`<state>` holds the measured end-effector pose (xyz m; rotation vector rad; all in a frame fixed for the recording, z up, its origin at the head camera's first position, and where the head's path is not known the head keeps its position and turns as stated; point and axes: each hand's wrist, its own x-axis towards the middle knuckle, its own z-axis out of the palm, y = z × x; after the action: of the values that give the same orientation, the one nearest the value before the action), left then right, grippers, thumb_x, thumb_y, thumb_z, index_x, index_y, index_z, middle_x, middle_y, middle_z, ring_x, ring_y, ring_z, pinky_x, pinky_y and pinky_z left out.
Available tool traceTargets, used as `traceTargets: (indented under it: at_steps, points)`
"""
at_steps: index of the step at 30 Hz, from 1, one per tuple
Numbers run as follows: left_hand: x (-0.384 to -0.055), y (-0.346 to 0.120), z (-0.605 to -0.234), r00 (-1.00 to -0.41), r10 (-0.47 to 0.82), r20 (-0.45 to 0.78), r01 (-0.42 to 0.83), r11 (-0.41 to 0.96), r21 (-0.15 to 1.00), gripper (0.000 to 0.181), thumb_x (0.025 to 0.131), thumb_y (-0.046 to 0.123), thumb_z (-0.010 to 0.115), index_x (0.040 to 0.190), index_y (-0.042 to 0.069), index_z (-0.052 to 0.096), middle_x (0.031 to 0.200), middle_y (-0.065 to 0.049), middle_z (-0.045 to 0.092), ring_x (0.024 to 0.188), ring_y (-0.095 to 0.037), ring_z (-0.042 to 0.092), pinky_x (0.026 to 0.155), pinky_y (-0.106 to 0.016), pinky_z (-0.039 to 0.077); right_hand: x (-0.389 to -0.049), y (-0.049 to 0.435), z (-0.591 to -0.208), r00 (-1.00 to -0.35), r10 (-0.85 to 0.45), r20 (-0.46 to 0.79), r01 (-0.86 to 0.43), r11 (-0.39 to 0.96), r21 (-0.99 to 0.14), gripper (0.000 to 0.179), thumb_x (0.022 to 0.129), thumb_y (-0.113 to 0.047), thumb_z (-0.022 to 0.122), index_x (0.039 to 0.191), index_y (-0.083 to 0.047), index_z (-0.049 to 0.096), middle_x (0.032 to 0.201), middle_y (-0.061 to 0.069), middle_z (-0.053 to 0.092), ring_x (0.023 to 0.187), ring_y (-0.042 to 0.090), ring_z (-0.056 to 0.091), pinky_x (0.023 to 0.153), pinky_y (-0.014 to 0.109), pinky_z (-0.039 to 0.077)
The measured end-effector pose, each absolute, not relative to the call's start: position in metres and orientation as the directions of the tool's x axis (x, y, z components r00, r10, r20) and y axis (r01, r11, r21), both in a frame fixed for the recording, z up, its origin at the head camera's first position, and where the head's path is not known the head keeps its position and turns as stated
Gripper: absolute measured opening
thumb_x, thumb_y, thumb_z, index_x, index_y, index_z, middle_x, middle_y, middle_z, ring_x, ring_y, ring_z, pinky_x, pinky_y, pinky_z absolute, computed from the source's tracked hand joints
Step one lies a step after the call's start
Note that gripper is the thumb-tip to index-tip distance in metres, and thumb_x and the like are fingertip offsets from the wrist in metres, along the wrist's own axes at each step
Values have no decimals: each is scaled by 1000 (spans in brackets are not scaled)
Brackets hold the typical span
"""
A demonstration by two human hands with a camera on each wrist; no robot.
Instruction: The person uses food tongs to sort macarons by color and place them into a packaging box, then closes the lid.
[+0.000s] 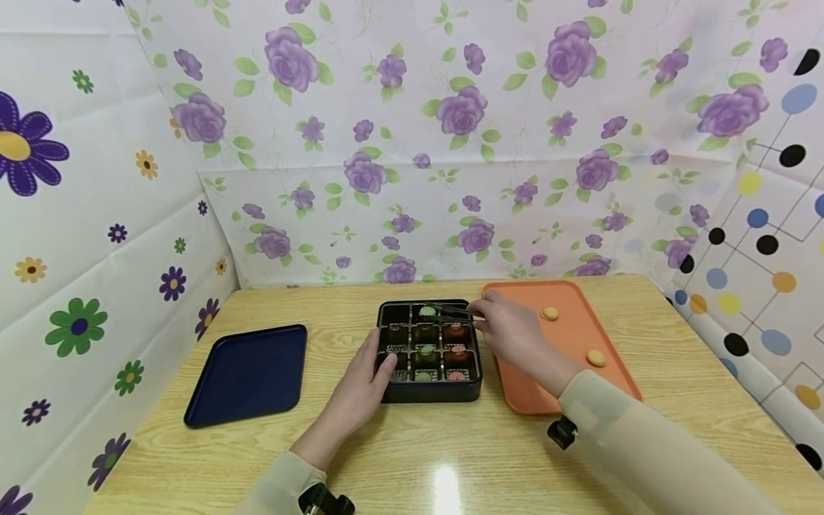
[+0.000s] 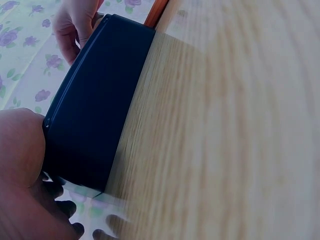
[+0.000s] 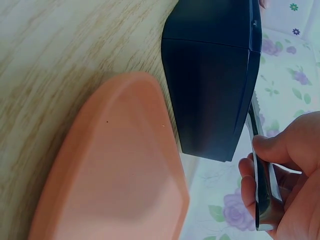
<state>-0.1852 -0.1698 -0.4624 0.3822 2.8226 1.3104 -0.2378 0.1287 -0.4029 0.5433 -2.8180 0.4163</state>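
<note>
A black box (image 1: 433, 392) split into small compartments stands mid-table. Green macarons (image 1: 428, 311) sit in its middle column, pink macarons (image 1: 457, 375) in the right one. At the box's front left corner, my left hand (image 1: 363, 379) holds the wall, thumb over the rim and fingers along the outer side. My right hand (image 1: 515, 329) comes over the box's right edge and grips slim metal tongs (image 3: 265, 185). The tongs' tips reach to the green macaron in the back middle compartment; I cannot tell whether they pinch it.
Right of the box, partly under my right forearm, lies an orange tray (image 1: 524, 393) with beige macarons (image 1: 596, 357) on it. A dark blue tray (image 1: 251, 375) lies at the left. Flower-patterned cloth (image 1: 412, 143) hangs along the table's back edge.
</note>
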Motion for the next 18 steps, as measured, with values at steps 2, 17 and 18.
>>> traceTargets:
  at_steps: [2,17,18]
  points:
    - [-185,-169,-462,-970,220,98,218,623,751,76,121,47,42,179,11,7,184,-18,10,168,-42,12,131,-67,18,-238,129,-404,-901,-326,285,-395,889,-231,28,105,-11,78,134,-9,78,114,6,68,85,19,67,60,33,51]
    - [-186,-170,-462,-970,222,96,218,627,748,76,122,46,42,179,11,7,184,-17,10,168,-42,13,131,-66,18,-238,129,-405,-906,-318,279,-387,889,-244,29,106,-13,78,135,-10,77,117,8,69,80,17,63,59,32,48]
    - [-186,-170,-462,-970,222,96,218,629,747,76,122,46,42,179,11,7,184,-17,10,168,-41,13,132,-66,18,-237,129,-405,-906,-317,281,-387,889,-244,29,106,-13,79,135,-10,77,117,8,69,80,17,63,59,32,48]
